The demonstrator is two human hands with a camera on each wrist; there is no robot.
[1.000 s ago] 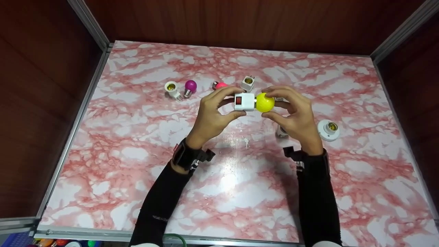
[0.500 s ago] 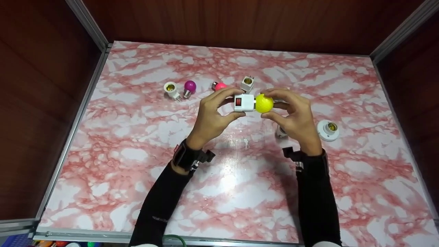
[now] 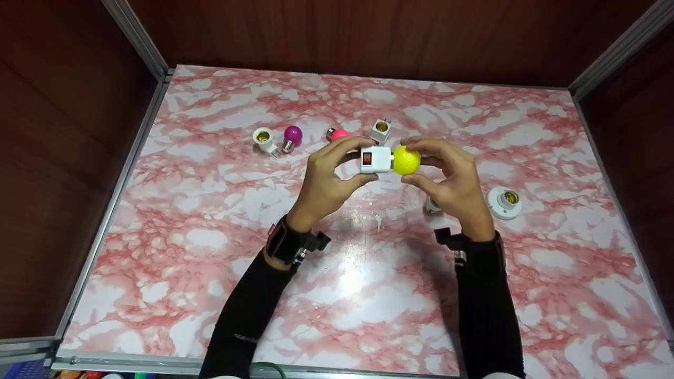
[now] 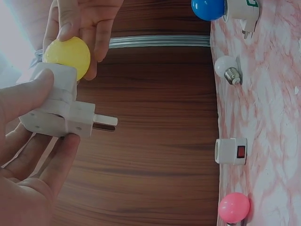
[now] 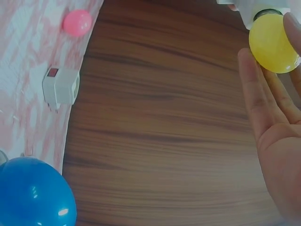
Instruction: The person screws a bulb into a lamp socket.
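My left hand point(image 3: 322, 181) grips a white plug-in lamp socket point(image 3: 382, 159) with a red switch, thumb on one side and fingers on the other. Two flat plug pins point(image 4: 106, 120) stick out of it in the left wrist view. From the right, my right hand point(image 3: 457, 179) pinches the round yellow bulb point(image 3: 406, 160) between thumb and fingers. The bulb lines up with the socket's mouth, and a narrow strip of its base shows between them. Socket and bulb are both held up above the table.
Farther back on the marbled table point(image 3: 210, 289) lie a white socket point(image 3: 263, 138), a purple bulb point(image 3: 293, 135), a pink bulb point(image 3: 338, 135) and a square socket point(image 3: 380, 130). A round lamp base point(image 3: 504, 203) stands at right. The left wrist view adds a blue bulb point(image 4: 208, 8) and a white bulb point(image 4: 225, 67).
Both hands stay nearly in place with the socket and the bulb. The right fingers have shifted slightly over the bulb.
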